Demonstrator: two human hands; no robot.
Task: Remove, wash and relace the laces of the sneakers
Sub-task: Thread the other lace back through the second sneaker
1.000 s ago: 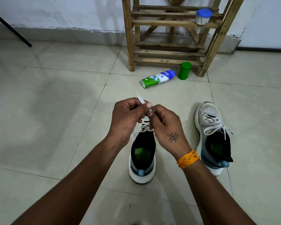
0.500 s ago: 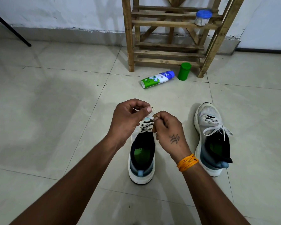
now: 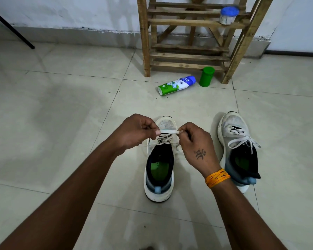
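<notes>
Two white sneakers with blue heels stand on the tiled floor, toes pointing away from me. Above the near sneaker (image 3: 159, 170), a short stretch of its white lace (image 3: 169, 131) runs level between my hands. My left hand (image 3: 135, 131) pinches one side of it and my right hand (image 3: 193, 139) pinches the other, just over the crossed lacing. The second sneaker (image 3: 237, 150) sits to the right with its lace (image 3: 242, 139) tied in a loose bow.
A wooden rack (image 3: 190, 42) stands against the wall ahead, with a blue-lidded jar (image 3: 228, 15) on a shelf. A green and white bottle (image 3: 176, 85) lies on the floor beside an upright green container (image 3: 206, 76). A black leg (image 3: 11, 27) slants at far left.
Both hands have dropped lower and moved apart. The lace end that stuck up between them now stretches flat and level over the near sneaker.
</notes>
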